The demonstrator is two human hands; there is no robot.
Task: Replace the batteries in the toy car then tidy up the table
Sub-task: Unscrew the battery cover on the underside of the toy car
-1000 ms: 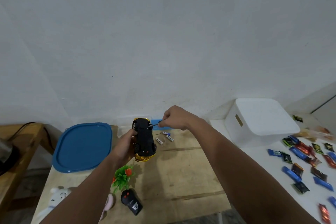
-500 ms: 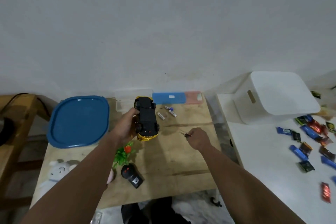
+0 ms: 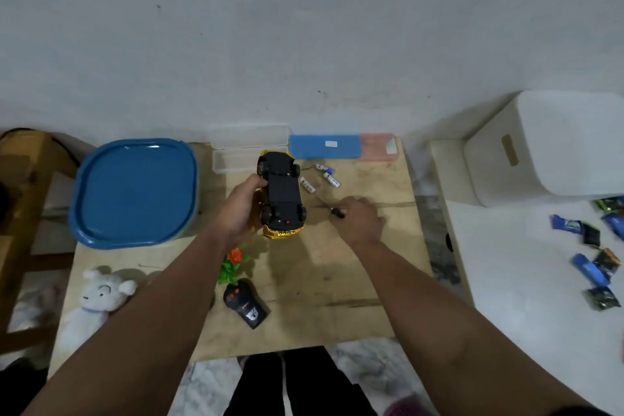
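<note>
head view: the left hand (image 3: 243, 203) grips the toy car (image 3: 283, 194) by its side, holding it upside down above the wooden table (image 3: 337, 280), black underside and wheels facing up, yellow body showing at the near end. the right hand (image 3: 359, 219) is down at the table just right of the car, fingers curled around the dark handle of a small screwdriver (image 3: 334, 211) whose thin shaft points away toward the batteries (image 3: 322, 176). these lie loose on the table, three white cells near the car's far end. behind them sits a blue and pink case (image 3: 341, 146) and a clear plastic box (image 3: 236, 152). a blue lidded container (image 3: 135, 192) stands at the left, a black remote control (image 3: 245, 306) and a white plush toy (image 3: 98, 297) nearer the person.
</note>
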